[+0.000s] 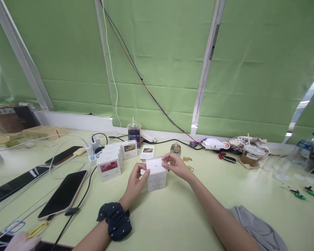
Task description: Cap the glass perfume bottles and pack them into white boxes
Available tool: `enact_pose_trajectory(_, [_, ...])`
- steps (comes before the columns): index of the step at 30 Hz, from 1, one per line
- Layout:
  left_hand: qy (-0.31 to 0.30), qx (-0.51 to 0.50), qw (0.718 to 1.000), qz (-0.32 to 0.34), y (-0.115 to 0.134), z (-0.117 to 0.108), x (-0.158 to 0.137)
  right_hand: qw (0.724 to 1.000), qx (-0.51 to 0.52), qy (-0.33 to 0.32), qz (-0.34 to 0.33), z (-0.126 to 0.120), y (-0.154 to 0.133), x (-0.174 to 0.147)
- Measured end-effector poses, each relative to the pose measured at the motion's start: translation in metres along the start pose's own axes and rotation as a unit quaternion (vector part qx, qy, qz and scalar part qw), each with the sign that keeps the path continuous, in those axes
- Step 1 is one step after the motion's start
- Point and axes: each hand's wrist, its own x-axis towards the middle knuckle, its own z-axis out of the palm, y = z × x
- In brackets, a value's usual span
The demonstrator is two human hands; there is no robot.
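A small white carton point(157, 181) with fine print on its front stands on the table before me, its top flap raised. My left hand point(136, 181) pinches the carton's upper left edge between thumb and fingers. At the upper right, my right hand point(176, 165) has thumb and fingertips closed on the flap. What is inside the carton cannot be seen. Just behind lies another white box point(147, 152) with a gold picture. Past my right hand are a round glass bottle point(175, 149) and a small gold piece point(187, 159).
Several white boxes point(109, 168) stand in a row to the left. Phones point(64, 193) and cables lie further left, near another person's hand point(22, 242) at the corner. Rightward are a drink cup point(252, 155), red-handled pliers point(227, 157) and green-tipped tools point(298, 194).
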Motion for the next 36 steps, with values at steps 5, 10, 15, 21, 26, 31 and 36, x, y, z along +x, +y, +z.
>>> enact_pose_trajectory(5, [0.006,0.015,1.000,0.021,-0.001,-0.001,0.000,0.999,-0.006,0.042,0.002,0.009,-0.001,-0.001])
enact_pose_trajectory(10, [-0.052,0.050,0.997,0.019,-0.003,-0.005,0.001,0.998,-0.015,0.060,0.002,0.011,0.004,0.001])
enact_pose_trajectory(15, [-0.060,0.080,0.994,0.054,-0.003,-0.005,-0.001,0.996,-0.037,0.076,-0.005,0.013,0.006,0.002])
enact_pose_trajectory(21, [0.050,0.215,0.966,0.133,0.001,-0.002,-0.003,0.994,-0.053,0.088,-0.030,0.019,-0.006,0.000])
enact_pose_trajectory(26, [0.090,0.259,0.939,0.206,-0.001,-0.001,-0.004,0.990,-0.117,0.072,-0.041,0.017,-0.007,0.000])
enact_pose_trajectory(31, [0.100,0.235,0.937,0.237,-0.005,0.000,-0.003,0.990,-0.123,0.045,-0.052,0.013,-0.006,0.001])
enact_pose_trajectory(36, [0.061,0.242,0.938,0.240,-0.003,-0.001,-0.005,0.993,-0.104,0.019,-0.055,0.009,-0.003,0.002])
